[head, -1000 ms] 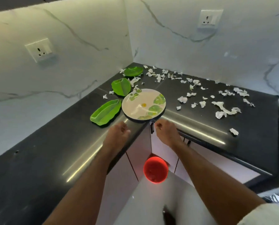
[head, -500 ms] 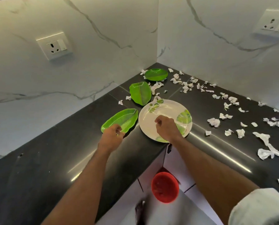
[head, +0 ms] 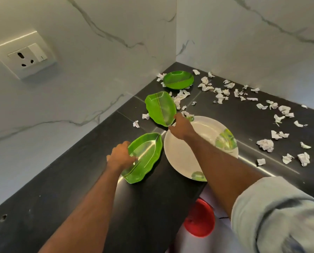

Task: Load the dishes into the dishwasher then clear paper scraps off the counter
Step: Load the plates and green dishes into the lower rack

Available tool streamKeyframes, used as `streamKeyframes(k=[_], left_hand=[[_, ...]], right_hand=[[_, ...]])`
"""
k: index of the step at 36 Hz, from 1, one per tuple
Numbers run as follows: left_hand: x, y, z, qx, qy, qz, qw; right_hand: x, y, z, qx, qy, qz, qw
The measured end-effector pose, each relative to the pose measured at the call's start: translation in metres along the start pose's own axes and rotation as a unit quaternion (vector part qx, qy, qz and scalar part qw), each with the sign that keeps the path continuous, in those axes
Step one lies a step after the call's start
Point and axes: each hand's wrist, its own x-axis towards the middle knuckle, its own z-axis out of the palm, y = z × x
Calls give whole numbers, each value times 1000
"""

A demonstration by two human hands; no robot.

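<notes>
Three green leaf-shaped dishes lie in a row toward the corner of the black counter [head: 61, 189]. My left hand [head: 121, 154] grips the left rim of the nearest green dish [head: 147, 152]. Reaching across the white plate [head: 203, 136] with green leaf prints, my right hand [head: 182, 127] pinches the near rim of the middle green dish [head: 160, 107]. The far green dish [head: 178, 79] sits by the corner, untouched. Crumpled white paper scraps [head: 265, 145] are scattered over the counter's right side and around the far dishes.
Marble walls close the counter at left and back, with a wall socket [head: 24, 55] on the left wall. A red round container [head: 200, 218] sits on the floor below the counter's front edge, beside white cabinet fronts.
Both hands moved forward. My left hand went from the counter's edge onto the nearest green dish. My right hand passed over the white plate to the middle green dish.
</notes>
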Motion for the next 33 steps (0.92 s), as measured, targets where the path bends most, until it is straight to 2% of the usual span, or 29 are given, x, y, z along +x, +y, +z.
streamKeyframes(k=[11,18,22,25,29,33], left_hand=[[33,-20,14,-15,4,-37,999],[42,-33,23,-104,-8,-65,992],[47,-40,23,-175,-35,-76,981],[49,-46,22,-232,-49,-71,969],[53,-56,23,-285,-27,-63,956],[45,-59,21,-324,11,-46,945]], right_hand=[[61,-14,18,35,19,139,989],[78,-15,31,98,56,210,971],[84,-16,33,199,66,246,946],[85,-23,34,308,40,284,907],[83,-35,36,384,8,301,873],[68,-38,31,442,20,295,847]])
